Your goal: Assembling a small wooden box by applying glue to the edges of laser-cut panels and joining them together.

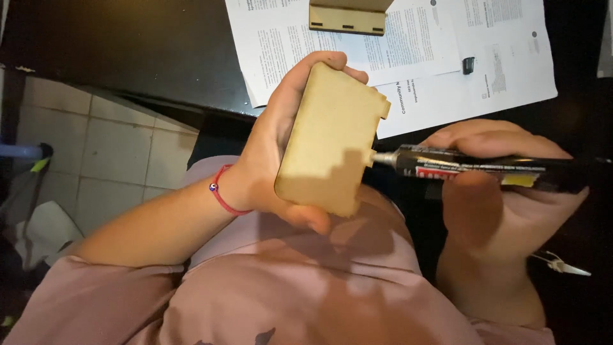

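My left hand (271, 150) grips a flat pale wooden panel (329, 140) with notched edges, held upright above my lap. A red cord bracelet circles that wrist. My right hand (504, 198) holds a black glue tube (485, 169) lying sideways, its metal nozzle touching the panel's right edge at a notch.
Printed white paper sheets (440, 51) lie on a dark table (128, 45) ahead. On them sit another slotted wooden piece (348, 16) and a small black cap (469, 65). Tiled floor (96, 153) shows at left. A pink garment covers my lap.
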